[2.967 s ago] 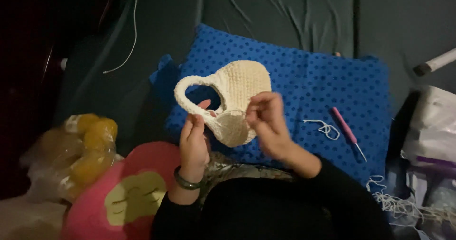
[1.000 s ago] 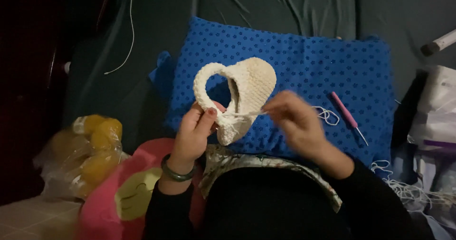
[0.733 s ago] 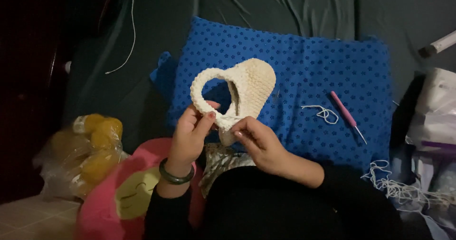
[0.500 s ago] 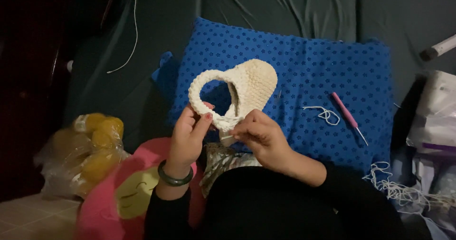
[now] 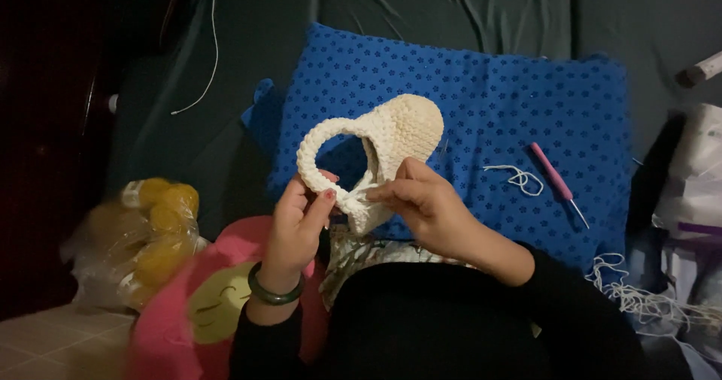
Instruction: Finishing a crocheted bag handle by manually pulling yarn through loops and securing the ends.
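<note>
1. Far left: clear bag of yellow yarn balls [image 5: 150, 237], resting beside a pink cushion [image 5: 195, 320] with a yellow patch. Neither is touched.
2. Left hand [image 5: 297, 226], dark green bangle [image 5: 274, 293] at the wrist: fingers pinch the lower edge of the cream crocheted piece [image 5: 380, 150], thumb and forefinger closed on it.
3. Crocheted piece: held up above the lap, in front of the blue patterned cushion [image 5: 489, 101]. Open looped strap at left, rounded solid part at right.
4. Handling, judged: light, soft, floppy; stitches give grip, not slippery. Best taken at the thick seam where strap meets body; pulling the loop would likely stretch it.
5. Right hand [image 5: 425, 207]: fingertips nip the same lower seam, just beside the left thumb.
6. Right, on the blue cushion: loose white yarn scrap [image 5: 519, 178], then pink crochet hook [image 5: 555, 177], both untouched.
</note>
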